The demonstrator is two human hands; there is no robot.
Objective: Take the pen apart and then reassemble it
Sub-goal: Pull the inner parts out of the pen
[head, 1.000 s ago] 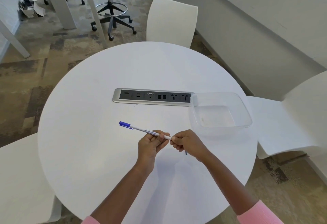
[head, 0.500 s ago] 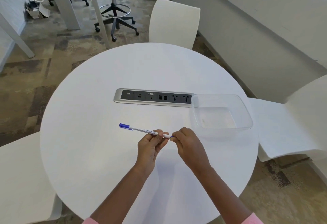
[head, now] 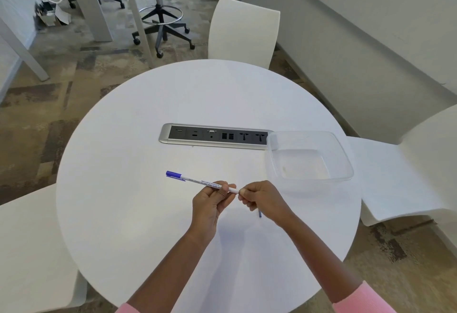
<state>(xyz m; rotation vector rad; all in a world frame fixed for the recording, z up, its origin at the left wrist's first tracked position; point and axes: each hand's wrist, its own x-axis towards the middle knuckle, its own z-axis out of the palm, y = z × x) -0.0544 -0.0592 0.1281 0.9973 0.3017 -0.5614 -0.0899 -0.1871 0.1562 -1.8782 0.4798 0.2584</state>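
Observation:
A white pen (head: pixel 197 181) with blue print and a blue cap at its far left end is held above the round white table (head: pixel 123 213). My left hand (head: pixel 210 201) grips the barrel near its right end. My right hand (head: pixel 262 201) pinches the pen's right tip between thumb and fingers. A thin blue piece (head: pixel 260 213) sticks out below my right hand; its upper part is hidden in the fist.
A clear plastic container (head: pixel 343 157) stands on the table to the right. A silver and black socket strip (head: pixel 215 136) is set into the table's middle. White chairs (head: pixel 243 30) surround the table; an office chair (head: pixel 158 16) stands on the floor behind.
Both hands stay on the pen at about the same spot. The thin blue piece shows below my right hand again, as it did one second ago. The camera has tilted slightly.

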